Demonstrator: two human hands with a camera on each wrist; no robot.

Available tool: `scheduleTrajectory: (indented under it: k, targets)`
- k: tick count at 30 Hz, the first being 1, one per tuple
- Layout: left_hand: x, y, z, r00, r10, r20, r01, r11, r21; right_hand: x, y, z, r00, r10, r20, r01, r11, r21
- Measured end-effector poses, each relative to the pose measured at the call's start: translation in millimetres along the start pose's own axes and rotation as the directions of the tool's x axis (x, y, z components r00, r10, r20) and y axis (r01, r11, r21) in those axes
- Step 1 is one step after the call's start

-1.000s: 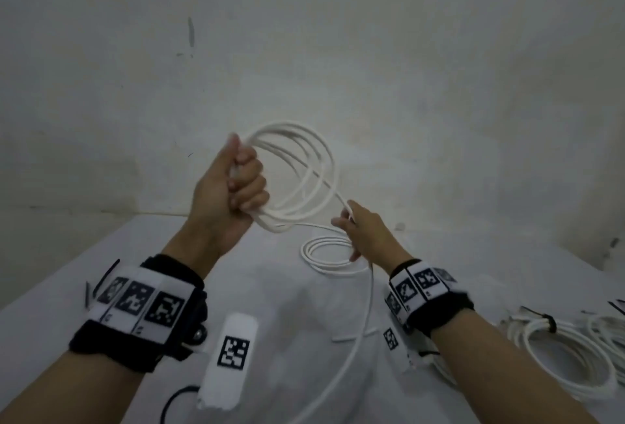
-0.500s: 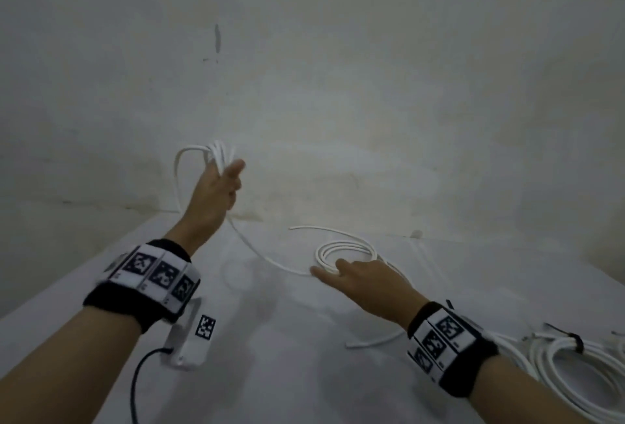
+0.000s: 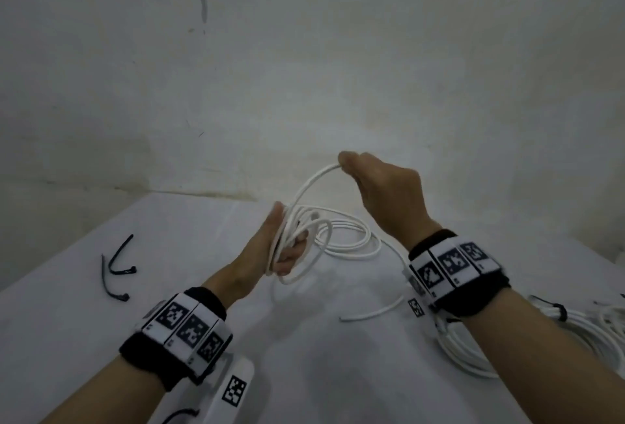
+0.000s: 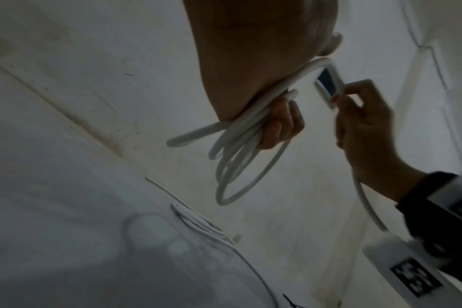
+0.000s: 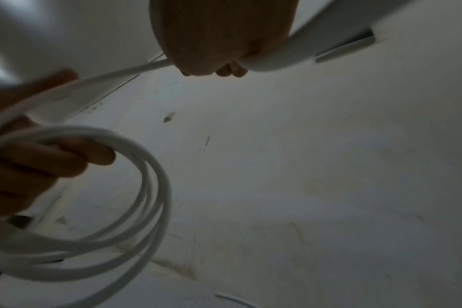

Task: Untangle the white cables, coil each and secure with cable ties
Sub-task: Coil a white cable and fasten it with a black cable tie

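Left hand (image 3: 284,247) is gripping a bunch of white cable (image 3: 314,247) loops; right hand (image 3: 382,193) pinches the strand just above. Two black cable ties (image 3: 116,268) sit left, one tied coil (image 3: 507,339) right.

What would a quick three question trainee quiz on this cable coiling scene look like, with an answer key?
1. True or false: the left hand grips several loops of white cable.
2. What does the right hand pinch? A) a black cable tie B) a strand of the white cable C) nothing
3. Fill in: two black cable ties lie on the table to the ___ of the left hand.

Key: 1 true; 2 B; 3 left
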State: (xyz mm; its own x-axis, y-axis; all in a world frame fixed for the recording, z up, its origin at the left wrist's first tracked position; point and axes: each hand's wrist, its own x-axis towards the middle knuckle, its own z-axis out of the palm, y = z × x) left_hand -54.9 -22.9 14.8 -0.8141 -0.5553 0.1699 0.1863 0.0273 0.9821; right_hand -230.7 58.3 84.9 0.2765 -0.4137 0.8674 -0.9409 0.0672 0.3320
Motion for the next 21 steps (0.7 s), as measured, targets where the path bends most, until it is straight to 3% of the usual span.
scheduleTrajectory:
  k: [4,8,10,11,13,15,17,19,21]
  targets:
    - [-11.8,1.2,14.7,0.997,0.022,0.074,-0.030,0.994,0.108,-6.7,12.9,15.1,0.995,0.061,0.081,-0.057,0.997,-0.054]
    - [-25.5,14.6,22.4,0.997,0.034,0.068,-0.034,0.999,0.009,-24.0,25.0,22.0,0.936,0.188,0.299,-0.187,0.982,-0.032]
    - [-28.8,22.5,26.2,0.998,0.054,0.044,-0.050,0.995,-0.085,-39.1,24.0,28.7,0.915,0.221,0.338,-0.233,0.972,-0.007]
    - [-28.5,24.9,26.9,0.997,0.069,0.026,-0.065,0.989,-0.133,-46.4,22.4,33.5,0.892,0.227,0.391,-0.246,0.969,-0.002]
    - [-25.7,29.4,27.9,0.994,0.101,-0.026,-0.105,0.965,-0.241,-58.5,14.8,40.3,0.793,0.207,0.573,-0.266,0.964,0.019]
    - [-19.6,35.4,26.5,0.985,0.139,-0.101,-0.166,0.924,-0.345,-62.7,-0.6,42.6,0.730,0.179,0.659,-0.282,0.958,0.051]
    - [-11.6,42.4,21.8,0.966,0.183,-0.183,-0.243,0.885,-0.396,-65.4,-19.2,46.5,0.746,0.143,0.650,-0.226,0.973,0.046]
    - [-3.1,47.8,14.9,0.942,0.208,-0.262,-0.303,0.861,-0.408,-70.2,-34.2,52.5,0.853,0.065,0.518,-0.110,0.992,0.058]
    - [4.7,49.1,6.2,0.918,0.213,-0.334,-0.339,0.859,-0.385,-73.3,-46.4,52.6,0.927,-0.032,0.374,0.025,0.999,0.023]
